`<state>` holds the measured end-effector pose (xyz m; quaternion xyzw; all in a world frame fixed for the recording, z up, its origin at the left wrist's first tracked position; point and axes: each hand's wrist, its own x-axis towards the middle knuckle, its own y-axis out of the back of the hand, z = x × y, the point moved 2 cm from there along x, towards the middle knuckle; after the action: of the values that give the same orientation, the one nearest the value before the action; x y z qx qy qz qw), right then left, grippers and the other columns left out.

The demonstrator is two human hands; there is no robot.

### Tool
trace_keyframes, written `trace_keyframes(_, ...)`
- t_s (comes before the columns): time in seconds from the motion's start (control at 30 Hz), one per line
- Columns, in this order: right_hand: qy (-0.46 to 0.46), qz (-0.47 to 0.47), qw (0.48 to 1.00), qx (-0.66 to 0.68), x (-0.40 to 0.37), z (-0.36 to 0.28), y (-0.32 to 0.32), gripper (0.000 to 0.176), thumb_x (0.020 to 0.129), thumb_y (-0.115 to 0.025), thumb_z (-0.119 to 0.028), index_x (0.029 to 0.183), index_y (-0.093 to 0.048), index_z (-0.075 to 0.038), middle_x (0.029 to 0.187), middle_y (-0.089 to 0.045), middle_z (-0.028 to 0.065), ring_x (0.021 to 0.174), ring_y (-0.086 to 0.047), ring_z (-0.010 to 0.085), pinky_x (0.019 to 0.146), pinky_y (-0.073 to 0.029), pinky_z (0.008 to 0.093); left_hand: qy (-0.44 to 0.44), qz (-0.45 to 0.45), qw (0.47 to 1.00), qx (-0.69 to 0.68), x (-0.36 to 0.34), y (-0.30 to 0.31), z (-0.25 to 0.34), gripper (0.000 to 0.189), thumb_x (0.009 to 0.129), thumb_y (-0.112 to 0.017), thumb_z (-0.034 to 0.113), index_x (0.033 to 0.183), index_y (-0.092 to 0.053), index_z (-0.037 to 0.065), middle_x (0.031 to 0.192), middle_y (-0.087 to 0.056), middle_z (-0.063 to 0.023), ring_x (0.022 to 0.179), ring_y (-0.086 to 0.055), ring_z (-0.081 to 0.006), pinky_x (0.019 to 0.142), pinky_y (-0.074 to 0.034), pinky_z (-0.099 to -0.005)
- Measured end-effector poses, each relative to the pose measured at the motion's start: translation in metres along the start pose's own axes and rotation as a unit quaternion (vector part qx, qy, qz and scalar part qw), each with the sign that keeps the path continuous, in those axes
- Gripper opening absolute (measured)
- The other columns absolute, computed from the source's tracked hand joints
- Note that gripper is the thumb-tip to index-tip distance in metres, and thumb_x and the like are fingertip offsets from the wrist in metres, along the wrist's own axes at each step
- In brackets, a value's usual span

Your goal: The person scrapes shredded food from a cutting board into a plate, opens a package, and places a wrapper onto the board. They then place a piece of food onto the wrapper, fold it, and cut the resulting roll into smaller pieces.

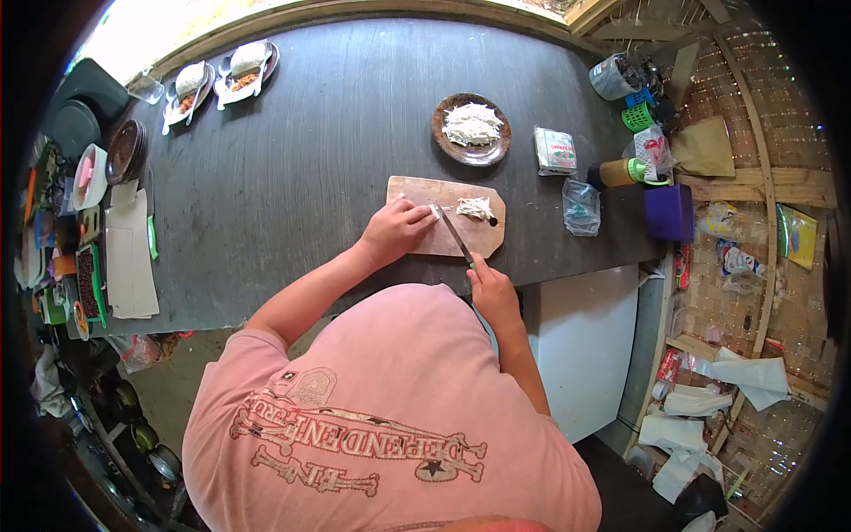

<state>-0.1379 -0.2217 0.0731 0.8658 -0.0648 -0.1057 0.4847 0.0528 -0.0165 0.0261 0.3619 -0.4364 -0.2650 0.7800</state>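
A wooden cutting board point(408, 188) lies at the table's near edge. My right hand point(493, 288) is closed round the handle of a knife point(455, 234), whose blade points up and left over the board. My left hand point(398, 229) rests on the board's left part, fingers together on a small white piece point(435, 211) beside the blade tip. A small pile of thin white strips point(477, 208) lies on the board's right part. Beyond the board, a brown plate point(476, 158) holds a larger heap of similar white strips.
Two plated rice meals point(246, 66) stand at the back left. A white packet point(556, 151) and a clear plastic bag point(581, 208) lie right of the board. Further right is a purple container point(669, 213). Cardboard point(131, 253) and a green-handled knife point(152, 238) lie at left.
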Motion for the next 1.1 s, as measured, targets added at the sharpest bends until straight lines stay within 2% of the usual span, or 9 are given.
trace_keyframes(0.13,0.002,-0.014,1.000,-0.011,0.004,0.001,0.001,0.039,0.111,-0.066,-0.025,0.147,-0.065,-0.011,0.100,-0.078,0.0250,0.093,-0.075,0.0488,0.079,-0.059,0.0594,-0.003,0.012,1.000,0.002,-0.001,-0.002,0.000,0.027,0.095,-0.080,0.021,0.121,-0.080,0.015,0.121,-0.074,0.0024,0.105,-0.071,-0.0211,0.109,-0.059,-0.0485)
trace_keyframes(0.2,-0.006,-0.024,1.000,-0.007,0.005,0.001,0.002,0.040,0.110,-0.068,-0.022,0.147,-0.066,-0.006,0.098,-0.076,0.0274,0.092,-0.073,0.0496,0.079,-0.057,0.0578,-0.001,0.005,1.000,-0.004,-0.002,-0.003,-0.001,0.028,0.095,-0.080,0.021,0.122,-0.080,0.015,0.122,-0.075,0.0023,0.105,-0.071,-0.0211,0.110,-0.058,-0.0487)
trace_keyframes(0.43,-0.003,-0.038,0.999,-0.004,0.012,-0.005,0.014,0.039,0.110,-0.068,-0.022,0.145,-0.067,-0.007,0.098,-0.076,0.0278,0.092,-0.073,0.0503,0.078,-0.057,0.0585,0.002,-0.002,1.000,-0.007,-0.002,-0.003,-0.002,0.029,0.095,-0.079,0.021,0.124,-0.081,0.015,0.122,-0.075,0.0020,0.106,-0.071,-0.0214,0.112,-0.058,-0.0492)
trace_keyframes(0.53,-0.002,-0.066,0.998,0.012,0.018,-0.004,0.022,0.037,0.110,-0.068,-0.022,0.144,-0.066,-0.007,0.098,-0.075,0.0295,0.092,-0.073,0.0513,0.078,-0.057,0.0593,0.006,0.000,1.000,-0.008,-0.004,-0.006,-0.003,0.029,0.095,-0.079,0.021,0.124,-0.081,0.015,0.122,-0.075,0.0023,0.106,-0.071,-0.0215,0.112,-0.058,-0.0492)
trace_keyframes(0.6,0.034,-0.083,0.996,-0.001,0.023,-0.002,0.027,0.038,0.110,-0.067,-0.023,0.145,-0.061,-0.009,0.097,-0.077,0.0277,0.092,-0.074,0.0512,0.076,-0.057,0.0628,0.004,0.000,1.000,-0.008,-0.003,-0.005,-0.003,0.029,0.095,-0.079,0.021,0.123,-0.081,0.015,0.122,-0.075,0.0024,0.106,-0.071,-0.0215,0.111,-0.058,-0.0491)
trace_keyframes(0.7,0.016,-0.109,0.994,0.022,0.028,-0.005,0.031,0.038,0.110,-0.066,-0.024,0.145,-0.061,-0.009,0.097,-0.078,0.0272,0.091,-0.074,0.0525,0.077,-0.057,0.0638,0.001,0.003,1.000,-0.008,-0.001,-0.004,-0.003,0.028,0.095,-0.079,0.021,0.123,-0.081,0.015,0.121,-0.075,0.0024,0.105,-0.071,-0.0215,0.110,-0.059,-0.0490)
trace_keyframes(0.8,-0.037,-0.073,0.996,-0.034,0.029,0.004,-0.005,0.039,0.110,-0.066,-0.026,0.147,-0.062,-0.011,0.098,-0.078,0.0246,0.090,-0.075,0.0510,0.076,-0.059,0.0623,-0.003,0.006,1.000,-0.008,-0.003,-0.002,-0.001,0.027,0.095,-0.079,0.021,0.122,-0.081,0.014,0.119,-0.075,0.0025,0.105,-0.070,-0.0216,0.109,-0.059,-0.0486)
trace_keyframes(0.93,0.014,0.003,0.998,-0.061,0.011,0.002,-0.032,0.042,0.110,-0.066,-0.027,0.149,-0.062,-0.014,0.099,-0.078,0.0198,0.087,-0.077,0.0453,0.075,-0.062,0.0586,-0.004,0.000,1.000,-0.009,-0.002,-0.003,-0.002,0.027,0.095,-0.079,0.021,0.121,-0.081,0.015,0.119,-0.075,0.0027,0.104,-0.071,-0.0213,0.109,-0.059,-0.0471)
trace_keyframes(1.1,-0.015,-0.012,0.999,-0.047,0.000,0.004,-0.003,0.042,0.110,-0.067,-0.025,0.149,-0.062,-0.012,0.097,-0.078,0.0223,0.088,-0.075,0.0477,0.076,-0.060,0.0590,-0.004,0.013,1.000,-0.003,-0.001,0.000,-0.001,0.025,0.094,-0.079,0.020,0.119,-0.081,0.015,0.118,-0.075,0.0028,0.104,-0.071,-0.0211,0.108,-0.060,-0.0456)
